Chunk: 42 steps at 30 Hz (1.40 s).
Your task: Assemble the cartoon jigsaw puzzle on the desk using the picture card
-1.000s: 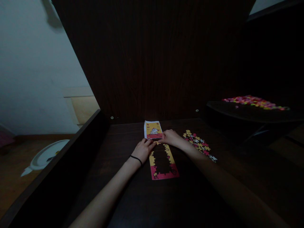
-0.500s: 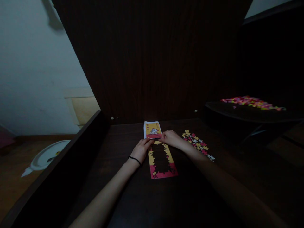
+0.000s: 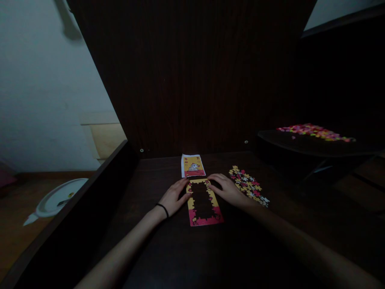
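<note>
A jigsaw frame (image 3: 203, 216), yellow at the top and red at the bottom with its middle unfilled, lies on the dark table (image 3: 186, 257). My left hand (image 3: 173, 196) lies flat with fingers stretched against the frame's left edge; a black band circles that wrist. My right hand (image 3: 225, 188) rests flat against the frame's upper right edge, fingers extended. Neither hand holds anything. A small picture card (image 3: 193, 165) with a white figure on yellow lies just beyond the frame. Loose puzzle pieces (image 3: 249, 185) are heaped to the right of my right hand.
A dark wooden panel (image 3: 192, 80) rises behind the table. A raised dark side rail (image 3: 90, 200) runs along the left. At right, a dark round surface (image 3: 313, 142) carries several more coloured pieces. A white oval object (image 3: 57, 198) lies on the floor at left.
Both hands drew back from the frame's top edge near the card and spread flat on either side of the frame. The frame's top border now looks closed.
</note>
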Motion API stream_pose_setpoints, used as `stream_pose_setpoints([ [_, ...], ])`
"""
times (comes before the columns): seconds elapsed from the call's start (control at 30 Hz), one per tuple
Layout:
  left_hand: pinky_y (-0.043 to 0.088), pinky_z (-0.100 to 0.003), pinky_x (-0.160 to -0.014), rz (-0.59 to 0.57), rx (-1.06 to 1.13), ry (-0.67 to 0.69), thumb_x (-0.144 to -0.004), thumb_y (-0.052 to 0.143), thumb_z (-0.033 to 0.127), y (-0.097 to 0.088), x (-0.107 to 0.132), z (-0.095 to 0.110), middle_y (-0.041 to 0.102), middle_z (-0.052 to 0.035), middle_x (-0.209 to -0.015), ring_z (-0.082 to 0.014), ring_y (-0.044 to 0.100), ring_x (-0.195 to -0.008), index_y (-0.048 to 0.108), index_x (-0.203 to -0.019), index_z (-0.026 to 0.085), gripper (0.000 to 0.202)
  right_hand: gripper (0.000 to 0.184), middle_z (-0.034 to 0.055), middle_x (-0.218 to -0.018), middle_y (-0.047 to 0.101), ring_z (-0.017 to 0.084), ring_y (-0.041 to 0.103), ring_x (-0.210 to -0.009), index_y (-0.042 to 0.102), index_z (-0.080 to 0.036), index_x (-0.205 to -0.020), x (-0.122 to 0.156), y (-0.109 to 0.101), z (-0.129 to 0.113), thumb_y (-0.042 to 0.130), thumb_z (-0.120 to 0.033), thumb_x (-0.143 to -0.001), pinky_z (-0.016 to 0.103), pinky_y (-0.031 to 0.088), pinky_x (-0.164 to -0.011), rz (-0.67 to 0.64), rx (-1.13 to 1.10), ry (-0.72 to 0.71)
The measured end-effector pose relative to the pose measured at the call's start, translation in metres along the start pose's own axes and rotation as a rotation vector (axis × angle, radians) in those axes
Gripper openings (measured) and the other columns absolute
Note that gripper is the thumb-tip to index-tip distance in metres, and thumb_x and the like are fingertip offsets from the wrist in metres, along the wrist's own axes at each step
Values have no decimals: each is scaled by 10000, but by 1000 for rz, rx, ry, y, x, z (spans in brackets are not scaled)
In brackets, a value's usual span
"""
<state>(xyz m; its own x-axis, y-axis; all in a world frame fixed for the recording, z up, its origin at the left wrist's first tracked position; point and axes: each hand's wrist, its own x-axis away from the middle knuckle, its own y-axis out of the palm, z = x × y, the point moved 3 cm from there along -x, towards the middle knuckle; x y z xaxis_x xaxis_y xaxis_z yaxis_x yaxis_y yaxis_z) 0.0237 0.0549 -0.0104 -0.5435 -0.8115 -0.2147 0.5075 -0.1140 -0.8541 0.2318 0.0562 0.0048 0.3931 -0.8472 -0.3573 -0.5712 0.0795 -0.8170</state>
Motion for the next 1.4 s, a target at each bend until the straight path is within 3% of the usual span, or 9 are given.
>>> stream_pose_setpoints([
  [0.2,299,-362,-1007,-26,-56,19,-861,350,401,2,-6,-2,409,-98,-1298,-188,344,-1210,377,-1249,139,469,415,70,-1213,494,197,430,-1128,470,-204,-1175,10,9,14,424,-413,-820,387,351,-967,-51,-12,13],
  [0.53,301,-372,-1003,-58,-176,64,-862,375,356,3,-6,0,420,-88,-1291,-198,330,-1220,435,-1217,148,416,361,63,-1147,560,197,458,-1089,541,-192,-1126,9,10,14,454,-360,-817,388,376,-944,-55,13,-91],
  [0.93,319,-375,-989,-49,-188,69,-864,374,337,3,-7,1,461,-82,-1258,-203,349,-1208,456,-1199,154,390,319,48,-1105,588,199,487,-1052,568,-214,-1088,7,11,12,481,-331,-804,391,392,-924,-41,26,-87],
  [1.13,286,-359,-1008,-37,-140,34,-867,330,408,-1,-1,5,358,-91,-1333,-182,299,-1237,349,-1271,164,473,397,50,-1239,482,182,420,-1144,473,-236,-1192,12,3,8,406,-396,-835,394,340,-974,-69,-110,-21],
  [1.4,197,-465,-1018,-187,-184,110,-744,384,627,1,13,16,167,-121,-1405,-253,140,-1288,165,-1344,155,794,820,60,-1410,199,231,171,-1284,215,-218,-1342,20,8,10,545,-559,-673,413,198,-1044,-358,-46,-62],
])
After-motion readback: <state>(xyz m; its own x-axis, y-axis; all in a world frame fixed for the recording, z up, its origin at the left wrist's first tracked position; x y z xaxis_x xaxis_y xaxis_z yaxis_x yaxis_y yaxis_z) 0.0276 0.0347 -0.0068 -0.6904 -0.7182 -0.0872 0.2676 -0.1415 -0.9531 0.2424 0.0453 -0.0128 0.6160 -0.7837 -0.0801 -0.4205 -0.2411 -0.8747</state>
